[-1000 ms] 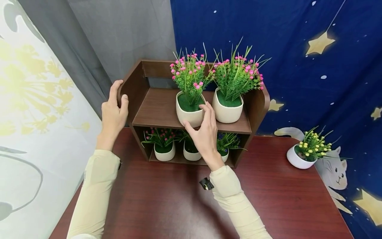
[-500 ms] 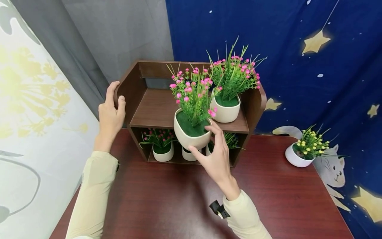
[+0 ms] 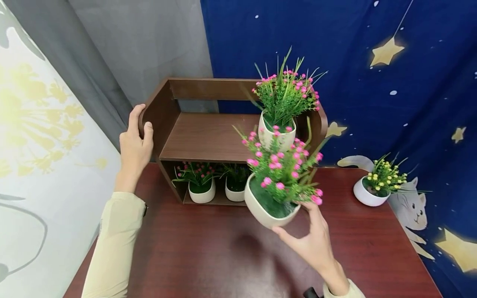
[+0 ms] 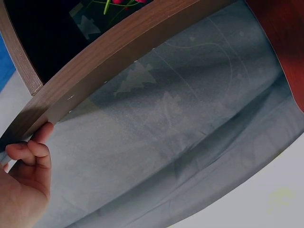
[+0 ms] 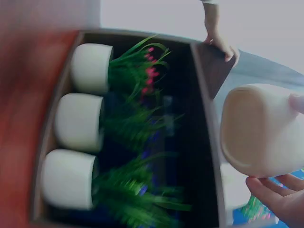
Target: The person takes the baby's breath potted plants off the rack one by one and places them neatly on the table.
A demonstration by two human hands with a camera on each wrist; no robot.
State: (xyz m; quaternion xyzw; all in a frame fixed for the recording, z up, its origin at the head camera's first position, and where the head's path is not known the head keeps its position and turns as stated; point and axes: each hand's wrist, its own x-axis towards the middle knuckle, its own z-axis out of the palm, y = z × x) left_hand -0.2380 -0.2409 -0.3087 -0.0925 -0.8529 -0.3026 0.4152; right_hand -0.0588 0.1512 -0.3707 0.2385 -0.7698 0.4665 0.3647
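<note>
Head view: the right hand [image 3: 316, 244] pinches a cream, rounded pot of pink flowers [image 3: 273, 205] over the red-brown table [image 3: 193, 248], nearer than the dark-brown wooden two-tier shelf [image 3: 208, 134]; carrying seems the current step. Left wrist view: the left hand [image 4: 28, 187] grips the shelf's left side panel [image 4: 104, 59]. Right wrist view: fingers [image 5: 266, 192] touch the pot; next calls for keeping it steady.

Left hand [image 3: 136, 145] grips, right hand [image 3: 314, 243] pinches, thumbs spread

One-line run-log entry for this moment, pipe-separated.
left hand: grips rack side panel | right hand: holds pink-flowered pot aloft | upper shelf: second pink-flowered pot | lower shelf: three pots | table: yellow-flowered pot
</note>
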